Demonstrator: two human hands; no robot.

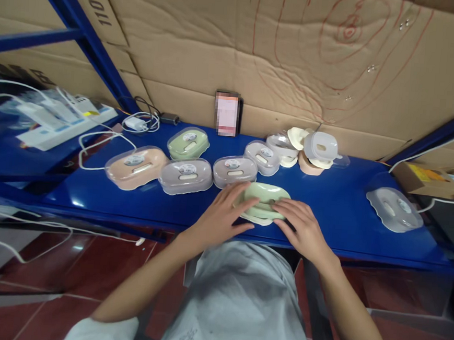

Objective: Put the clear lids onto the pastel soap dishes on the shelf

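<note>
A light green oval plastic dish (pixel 268 193) with a pale rim below it lies at the front edge of the blue table, between my hands. My left hand (pixel 226 212) grips its left end, with fingers over the rim and thumb at the near side. My right hand (pixel 299 223) holds the right end, its fingertips reaching into the dish. A small dark spot shows by those fingertips, too small to name. Just behind stand a greyish lidded box (pixel 234 171) and another greyish box (pixel 186 176), both with clear covers and round labels.
A peach box (pixel 136 168), a green box (pixel 188 144) and a greyish box (pixel 262 158) stand behind. Loose dishes and covers (pixel 320 146) are piled at the back right. Another covered box (pixel 394 209) sits far right. A phone (pixel 227 113) leans against the cardboard (pixel 188 57).
</note>
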